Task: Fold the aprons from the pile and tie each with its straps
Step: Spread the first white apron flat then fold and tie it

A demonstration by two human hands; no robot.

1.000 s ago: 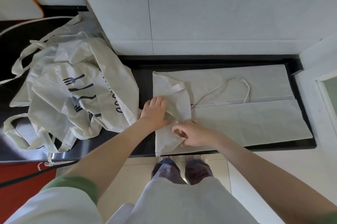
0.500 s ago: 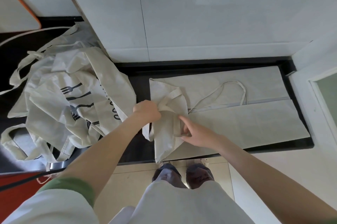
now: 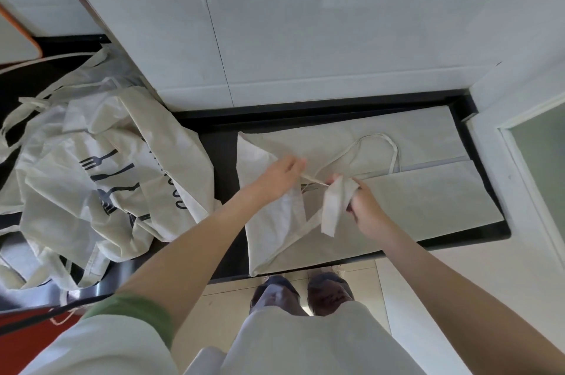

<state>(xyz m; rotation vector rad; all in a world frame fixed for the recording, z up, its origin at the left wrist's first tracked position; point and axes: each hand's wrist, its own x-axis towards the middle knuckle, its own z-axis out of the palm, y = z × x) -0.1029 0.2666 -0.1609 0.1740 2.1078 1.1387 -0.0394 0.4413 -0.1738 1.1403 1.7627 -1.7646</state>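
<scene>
A cream apron lies folded lengthwise on the black counter, with a thin neck loop resting on top. My left hand pinches a thin strap near the apron's left end. My right hand grips a lifted flap of the fabric, which hangs over its fingers. A crumpled pile of cream aprons with black cutlery prints sits to the left.
A white tiled wall rises right behind the counter. A white frame borders the counter on the right. My shoes stand on the tiled floor below the counter's front edge. Something red lies at the lower left.
Both hands have risen from the apron's left end. The left moved from pressing the cloth to pinching a strap; the right now holds a lifted flap.
</scene>
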